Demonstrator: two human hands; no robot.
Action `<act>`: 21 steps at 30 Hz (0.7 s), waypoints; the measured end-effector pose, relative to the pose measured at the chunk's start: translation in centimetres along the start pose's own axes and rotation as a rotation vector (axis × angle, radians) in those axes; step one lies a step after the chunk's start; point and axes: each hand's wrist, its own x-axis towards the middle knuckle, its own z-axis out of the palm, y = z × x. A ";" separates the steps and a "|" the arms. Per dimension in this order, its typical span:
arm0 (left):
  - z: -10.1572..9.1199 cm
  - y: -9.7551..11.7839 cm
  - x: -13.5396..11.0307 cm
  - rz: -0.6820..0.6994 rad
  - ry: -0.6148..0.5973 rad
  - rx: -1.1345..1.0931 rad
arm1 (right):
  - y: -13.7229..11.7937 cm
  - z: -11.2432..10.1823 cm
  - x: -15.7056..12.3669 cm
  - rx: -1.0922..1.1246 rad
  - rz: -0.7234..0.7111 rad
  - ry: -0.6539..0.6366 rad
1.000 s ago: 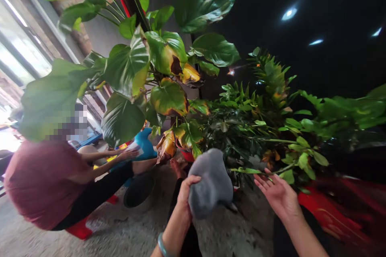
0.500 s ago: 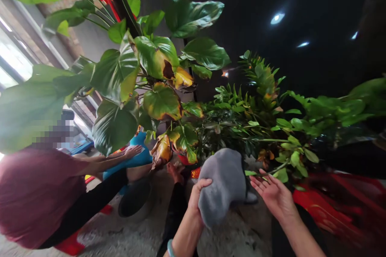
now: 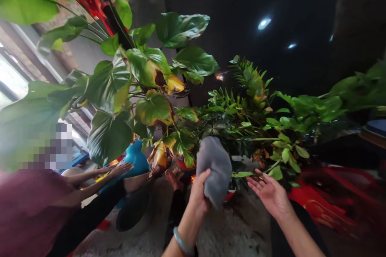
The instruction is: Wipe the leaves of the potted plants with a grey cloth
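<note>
My left hand (image 3: 200, 190), with a pale bangle at the wrist, grips a bunched grey cloth (image 3: 214, 166). The cloth hangs in front of the dense green foliage (image 3: 232, 114). To its right, my right hand (image 3: 269, 192) is open, palm turned up and fingers stretched out. A narrow green leaf (image 3: 241, 174) lies at those fingertips, on a low leafy stem (image 3: 276, 164); whether the fingers touch it I cannot tell. Cloth and right hand are apart.
Large-leaved plant (image 3: 153, 108) with browned edges rises at left. Beyond it, a person in a maroon top (image 3: 33, 209) leans over a blue vase-like object (image 3: 137, 156). A dark bucket (image 3: 132, 213) stands on the floor; red plastic items (image 3: 319, 200) lie right. A glossy black panel (image 3: 241, 16) backs everything.
The cloth has been drawn in and folded narrower in my left hand, slightly left and up. My right hand stays by the leaf. The view has shifted a little.
</note>
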 end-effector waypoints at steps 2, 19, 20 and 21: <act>-0.6 -1.3 -0.8 -0.056 -0.047 0.043 | 0.1 -0.2 0.1 -0.001 -0.004 -0.003; 5.1 -0.3 -0.5 -0.147 -0.243 0.204 | 0.9 -0.1 0.3 0.065 -0.023 -0.027; 5.1 0.0 -1.0 -0.163 -0.311 0.226 | 1.0 -0.2 0.4 0.072 -0.031 -0.028; 5.5 0.6 -1.4 -0.132 -0.376 0.235 | 1.0 -0.2 0.5 0.075 -0.035 -0.028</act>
